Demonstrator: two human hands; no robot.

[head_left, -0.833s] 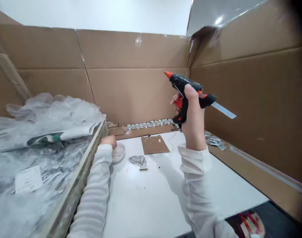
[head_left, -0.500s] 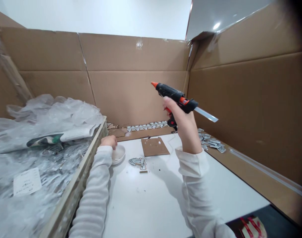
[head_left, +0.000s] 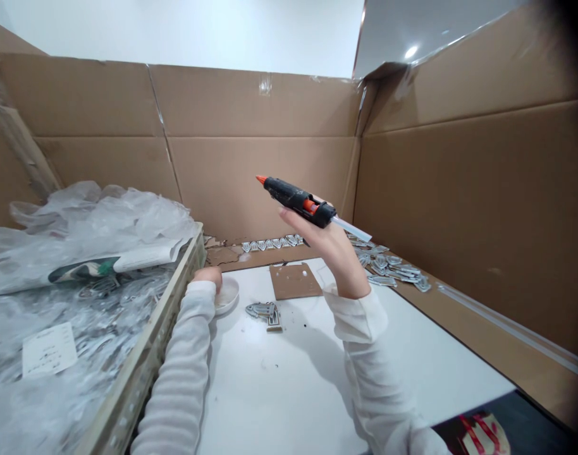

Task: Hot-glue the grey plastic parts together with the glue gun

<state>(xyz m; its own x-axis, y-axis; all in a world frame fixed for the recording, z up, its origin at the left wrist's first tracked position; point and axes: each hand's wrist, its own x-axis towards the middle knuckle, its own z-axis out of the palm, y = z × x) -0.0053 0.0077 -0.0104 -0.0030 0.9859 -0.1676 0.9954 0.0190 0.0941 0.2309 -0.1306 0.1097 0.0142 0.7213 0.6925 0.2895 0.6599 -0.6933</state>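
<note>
My right hand (head_left: 329,249) is wrapped round a black and orange glue gun (head_left: 296,201), raised above the white board (head_left: 279,392). The gun's orange tip points up and to the left, and a clear glue stick sticks out behind. My left hand (head_left: 208,277) is at the left rim of a small white dish (head_left: 228,296), beside the crate; its fingers are mostly hidden. Nearer than the dish lie a few grey metal-look pieces (head_left: 265,311), partly overlapping. A brown cardboard square (head_left: 295,282) with small white blobs lies behind them.
A crate (head_left: 175,287) of plastic-wrapped pieces and clear bags (head_left: 104,212) stands at the left. Cardboard walls (head_left: 260,151) rise behind and at the right. Several pieces form a row (head_left: 270,244) at the back; a loose pile (head_left: 403,272) lies at the right.
My right hand and the glue gun have moved left and slightly down. My left hand has shifted very little, and the pieces on the board lie as before.
</note>
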